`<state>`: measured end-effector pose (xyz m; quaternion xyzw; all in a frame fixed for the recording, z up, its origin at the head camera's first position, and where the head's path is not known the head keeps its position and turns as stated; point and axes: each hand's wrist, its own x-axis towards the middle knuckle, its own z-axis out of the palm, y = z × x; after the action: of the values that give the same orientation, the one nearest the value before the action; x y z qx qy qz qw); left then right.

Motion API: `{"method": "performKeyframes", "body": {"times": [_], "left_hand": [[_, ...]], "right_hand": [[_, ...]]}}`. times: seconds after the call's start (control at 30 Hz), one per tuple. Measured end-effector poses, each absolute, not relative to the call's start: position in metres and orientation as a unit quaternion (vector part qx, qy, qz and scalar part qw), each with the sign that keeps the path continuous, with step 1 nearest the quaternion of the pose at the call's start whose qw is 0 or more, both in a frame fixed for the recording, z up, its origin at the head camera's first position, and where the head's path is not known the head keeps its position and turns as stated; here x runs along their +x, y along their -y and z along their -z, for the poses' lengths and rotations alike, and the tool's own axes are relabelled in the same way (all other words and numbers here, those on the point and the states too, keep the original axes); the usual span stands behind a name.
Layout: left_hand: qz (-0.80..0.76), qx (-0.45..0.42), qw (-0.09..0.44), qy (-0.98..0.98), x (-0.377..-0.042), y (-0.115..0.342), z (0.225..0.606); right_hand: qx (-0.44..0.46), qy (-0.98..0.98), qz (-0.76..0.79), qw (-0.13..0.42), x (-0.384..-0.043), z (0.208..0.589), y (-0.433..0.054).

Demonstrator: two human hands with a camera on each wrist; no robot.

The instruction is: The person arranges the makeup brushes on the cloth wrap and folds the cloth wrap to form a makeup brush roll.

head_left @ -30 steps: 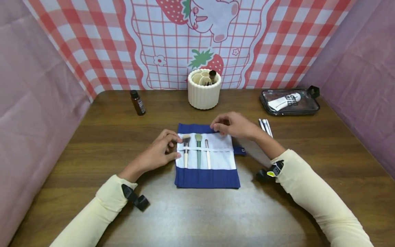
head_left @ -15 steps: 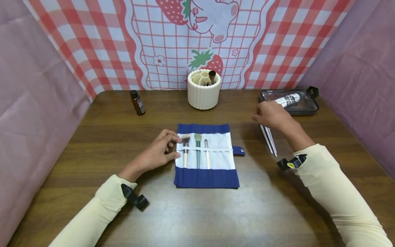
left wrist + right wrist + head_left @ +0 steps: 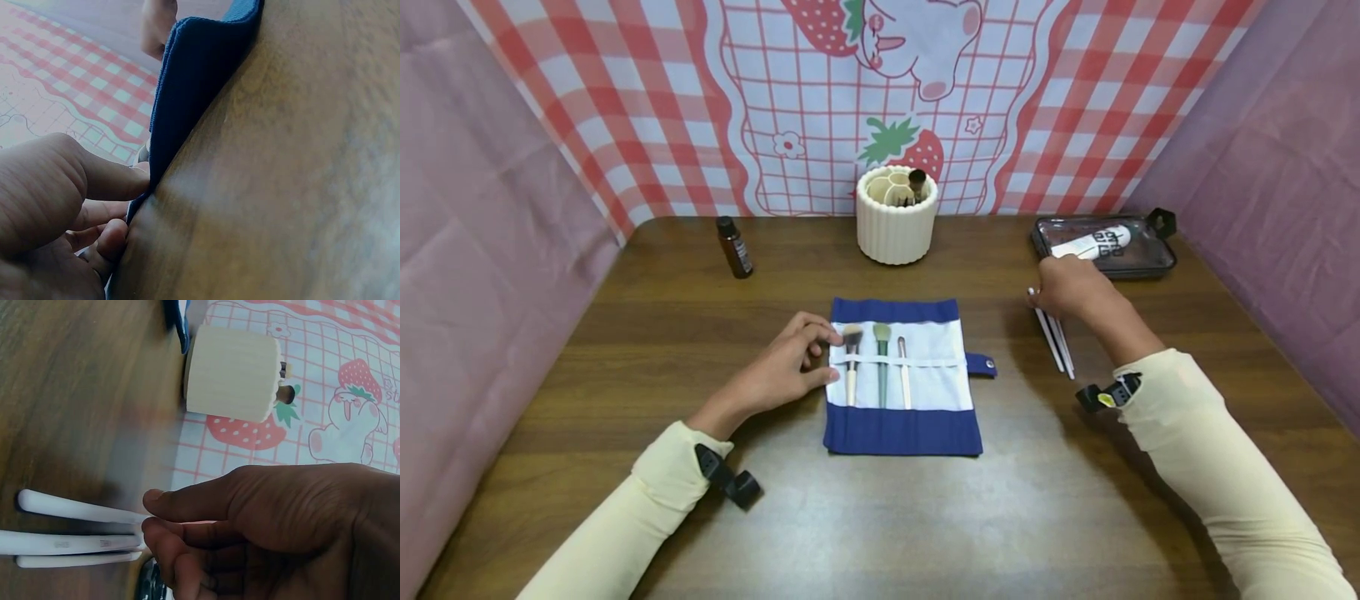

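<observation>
A blue and white cloth brush roll [image 3: 902, 432] lies unrolled on the table. Under its white band sit a cream-handled brush [image 3: 852, 383], a green-handled brush [image 3: 882, 385] and a slim pale brush [image 3: 906, 387]. My left hand [image 3: 782, 367] rests at the roll's left edge, thumb and forefinger spread and touching the cloth. Right of the roll lie several slim white brushes [image 3: 1060, 350]. With thumb and forefinger, my right hand [image 3: 1071, 286] pinches the far end of one white brush [image 3: 81, 507]; two others [image 3: 69, 542] lie alongside it. The fingers hide the far ends.
A cream fluted holder [image 3: 895, 225] with a dark brush in it stands at the back. A small brown bottle [image 3: 735, 248] is at the back left. Beyond my right hand lies a clear zip pouch [image 3: 1138, 250] holding a white tube [image 3: 1093, 242].
My right hand has left the roll's top edge, gone right to the white brushes and lowered its fingertips onto one. My left hand stays at the roll's edge.
</observation>
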<state>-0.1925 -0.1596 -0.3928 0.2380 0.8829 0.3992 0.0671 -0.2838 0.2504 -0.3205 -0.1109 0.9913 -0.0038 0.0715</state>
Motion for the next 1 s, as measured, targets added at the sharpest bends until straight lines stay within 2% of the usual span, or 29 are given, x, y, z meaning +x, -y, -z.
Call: {"method": "performKeyframes", "body": {"times": [0.5,0.77,1.0], "left_hand": [[-0.399,0.240,0.065,-0.882,-0.193,0.160,0.396],[-0.402,0.240,0.068,-0.881,-0.192,0.159,0.395],[-0.400,0.238,0.064,-0.883,-0.193,0.160,0.394]], "right_hand": [[-0.119,-0.985,0.025,0.122,-0.287,0.329,-0.254],[-0.134,-0.968,0.136,0.160,-0.290,0.326,-0.254],[-0.136,-0.916,0.338,0.165,-0.290,0.323,-0.246]]}}
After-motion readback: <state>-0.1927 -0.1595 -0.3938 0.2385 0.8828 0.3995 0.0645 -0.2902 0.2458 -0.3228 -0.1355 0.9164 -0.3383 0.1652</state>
